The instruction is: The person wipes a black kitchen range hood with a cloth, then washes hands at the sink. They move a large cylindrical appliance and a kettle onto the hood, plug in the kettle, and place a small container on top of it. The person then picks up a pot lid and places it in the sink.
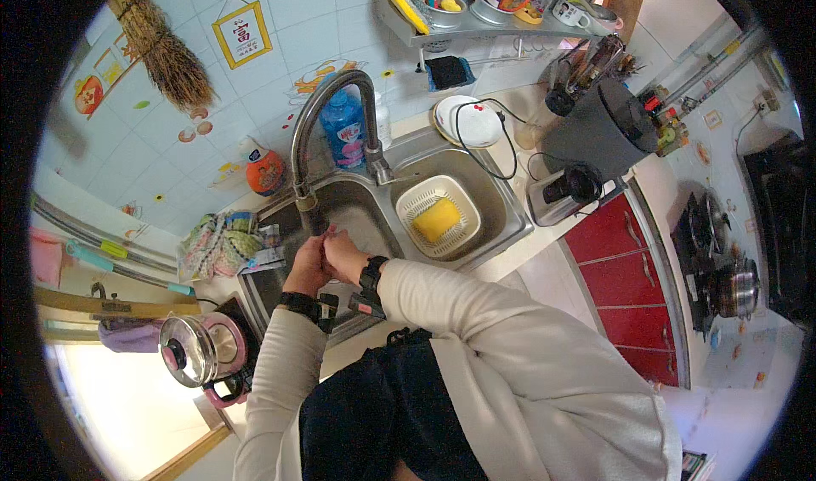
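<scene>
Beneath the spout of a tall, curved metal faucet (299, 143), my left hand (307, 268) and my right hand (345, 256) press against each other over the left basin (370, 223) of a steel double sink. Their fingers overlap, and whatever may lie between the palms is hidden. I cannot tell whether water is running. Both wrists wear black bands with small devices. In the right basin (494, 194) stands a white slotted plastic basket (472, 204) with a yellow sponge or cloth (437, 219) inside, to the right of my hands.
Behind the faucet stands a blue detergent bottle (342, 124), with an orange bottle (265, 174) to its left. Stacked white plates (482, 126) and a looping black cord (460, 138) lie beyond the right basin. A pink glass-lidded electric pot (223, 344) sits left.
</scene>
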`<state>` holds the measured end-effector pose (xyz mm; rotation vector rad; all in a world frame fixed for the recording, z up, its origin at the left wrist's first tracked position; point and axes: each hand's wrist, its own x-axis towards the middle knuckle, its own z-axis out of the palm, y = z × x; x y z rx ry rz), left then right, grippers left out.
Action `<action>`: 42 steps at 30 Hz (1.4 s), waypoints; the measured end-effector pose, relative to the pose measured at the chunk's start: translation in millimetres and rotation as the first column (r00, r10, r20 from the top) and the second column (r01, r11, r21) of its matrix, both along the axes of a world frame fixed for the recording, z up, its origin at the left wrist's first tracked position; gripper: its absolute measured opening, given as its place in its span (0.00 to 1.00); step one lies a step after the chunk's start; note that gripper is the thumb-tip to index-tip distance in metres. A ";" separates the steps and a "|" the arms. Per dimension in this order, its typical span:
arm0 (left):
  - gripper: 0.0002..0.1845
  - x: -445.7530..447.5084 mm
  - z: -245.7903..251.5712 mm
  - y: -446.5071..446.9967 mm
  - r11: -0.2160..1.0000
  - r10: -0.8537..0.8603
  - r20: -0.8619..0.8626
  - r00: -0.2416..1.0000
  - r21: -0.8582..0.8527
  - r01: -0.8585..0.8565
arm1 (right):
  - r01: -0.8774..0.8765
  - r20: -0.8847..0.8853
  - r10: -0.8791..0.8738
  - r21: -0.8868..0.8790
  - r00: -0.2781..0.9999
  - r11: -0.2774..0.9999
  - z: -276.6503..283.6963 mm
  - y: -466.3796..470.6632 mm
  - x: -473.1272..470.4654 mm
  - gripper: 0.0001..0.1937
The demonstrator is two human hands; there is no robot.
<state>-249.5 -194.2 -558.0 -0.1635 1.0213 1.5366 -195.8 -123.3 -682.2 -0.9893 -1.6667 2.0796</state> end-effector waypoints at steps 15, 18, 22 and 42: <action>0.24 11.2 4.4 -4.7 0.954 0.296 0.067 0.953 0.032 -0.299 | -0.030 -0.262 0.124 0.337 0.957 0.941 128.5 -33.5 41.7 0.18; 0.24 40.1 7.0 -2.2 0.938 0.255 0.262 0.931 0.168 -0.304 | -0.261 -0.027 0.264 0.078 0.964 0.962 126.6 -17.2 40.8 0.21; 0.24 36.1 25.6 -2.2 0.954 0.195 0.318 0.928 0.158 -0.255 | -0.293 -0.079 0.334 0.321 0.939 0.901 116.6 -8.7 33.3 0.21; 0.17 48.0 15.4 9.9 0.950 0.277 0.243 0.930 0.073 -0.303 | -0.457 0.170 0.489 0.691 0.855 0.559 88.4 -11.2 29.9 0.21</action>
